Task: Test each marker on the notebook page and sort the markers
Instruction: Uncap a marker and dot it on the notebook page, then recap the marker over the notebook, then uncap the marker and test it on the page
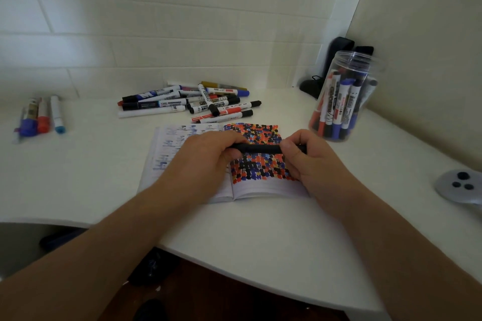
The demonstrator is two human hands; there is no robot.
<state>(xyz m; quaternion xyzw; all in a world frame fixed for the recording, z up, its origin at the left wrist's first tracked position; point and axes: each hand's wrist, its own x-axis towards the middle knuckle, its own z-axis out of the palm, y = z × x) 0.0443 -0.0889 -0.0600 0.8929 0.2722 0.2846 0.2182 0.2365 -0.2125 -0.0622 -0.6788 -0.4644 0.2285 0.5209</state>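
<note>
Clenching one black marker [257,149], both hands' grips hover over the notebook [198,164] on the white desk [260,242].

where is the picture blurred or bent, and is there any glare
Head view: wide-angle bending curves the wall tiles and desk edge; the marker group at far left and the jar look soft; light is dim and even, no glare; both hands and the black marker are slightly smeared.
</note>
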